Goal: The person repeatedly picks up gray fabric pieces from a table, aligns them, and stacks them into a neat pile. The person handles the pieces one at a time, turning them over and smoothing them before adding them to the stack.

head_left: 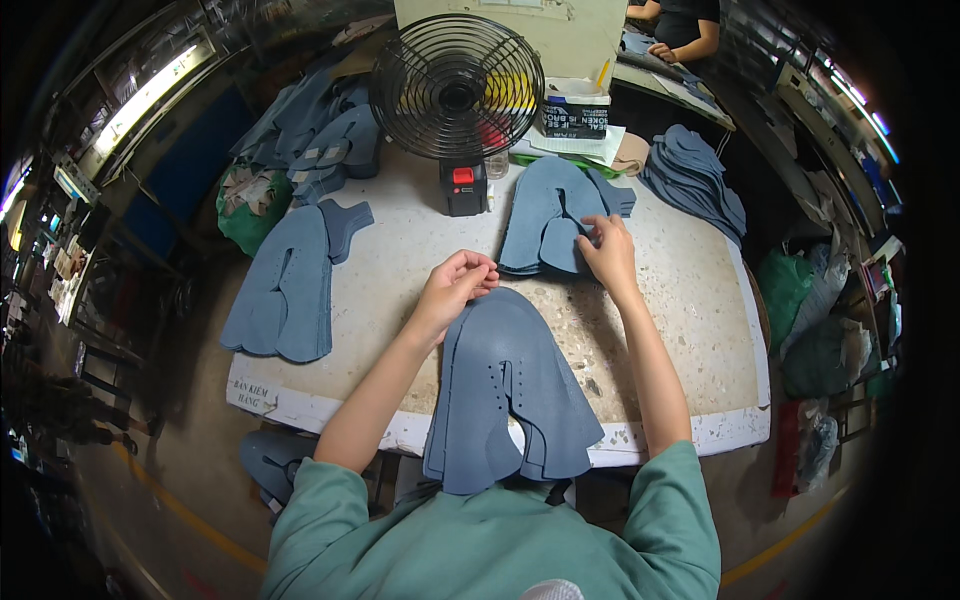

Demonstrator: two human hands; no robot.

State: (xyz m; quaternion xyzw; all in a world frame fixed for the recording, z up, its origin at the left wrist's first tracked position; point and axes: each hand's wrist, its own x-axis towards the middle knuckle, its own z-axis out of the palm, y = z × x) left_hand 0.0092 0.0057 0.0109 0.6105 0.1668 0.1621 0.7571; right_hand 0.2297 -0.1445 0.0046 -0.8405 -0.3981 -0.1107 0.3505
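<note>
My right hand (610, 258) is on the far stack of blue-grey shoe uppers (540, 205), its thumb and curled fingers at the right edge of the top piece. My left hand (455, 292) is closed, thumb against fingertips, just beyond the rounded top of the near pile of uppers (485, 345). Whatever its fingertips hold, if anything, is too small to make out. This near pile overhangs the table's front edge toward me. Its top piece has a centre slit with small punched holes along both sides.
More uppers lie on the white worn table (400, 235): a stack at left (280, 290), a heap at far left (335, 140) and a fanned pile at right (695, 180). A black fan (458, 95) stands at the back, near a box (575, 115). Another person (685, 35) works beyond.
</note>
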